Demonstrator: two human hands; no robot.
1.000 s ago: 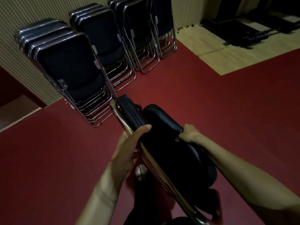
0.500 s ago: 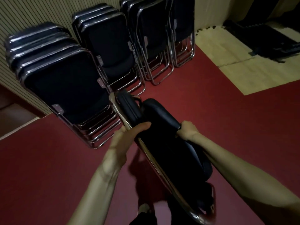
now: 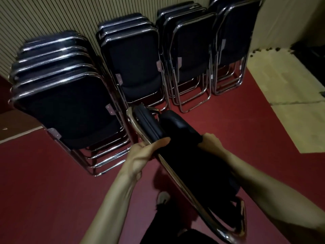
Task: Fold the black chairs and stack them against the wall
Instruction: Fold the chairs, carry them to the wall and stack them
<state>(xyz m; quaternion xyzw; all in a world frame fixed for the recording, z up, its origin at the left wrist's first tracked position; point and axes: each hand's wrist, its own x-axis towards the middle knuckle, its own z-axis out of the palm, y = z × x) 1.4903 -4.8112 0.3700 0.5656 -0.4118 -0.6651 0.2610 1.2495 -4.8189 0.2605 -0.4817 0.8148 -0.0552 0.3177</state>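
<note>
I carry a folded black chair point(image 3: 191, 161) with a chrome frame, edge-on in front of me, above the red floor. My left hand point(image 3: 142, 154) grips its chrome tube and backrest edge, thumb laid over the top. My right hand point(image 3: 210, 142) grips the padded seat edge on the other side. Several stacks of folded black chairs lean against the ribbed wall: the nearest stack point(image 3: 58, 95) at left, a second stack point(image 3: 133, 62), a third stack point(image 3: 190, 55) and a fourth stack point(image 3: 233, 37) further right. The carried chair's top points at the gap between the first two stacks.
Red carpet point(image 3: 44, 191) covers the floor around me. Pale floor mats point(image 3: 281, 95) lie at the right, with dark objects at the far right edge. My shoe point(image 3: 163, 198) shows below the chair. A lower step point(image 3: 15, 124) lies left of the nearest stack.
I have moved closer to the wall with the chair in both hands. The stacks now look larger and sit more to the right. Both grips are unchanged.
</note>
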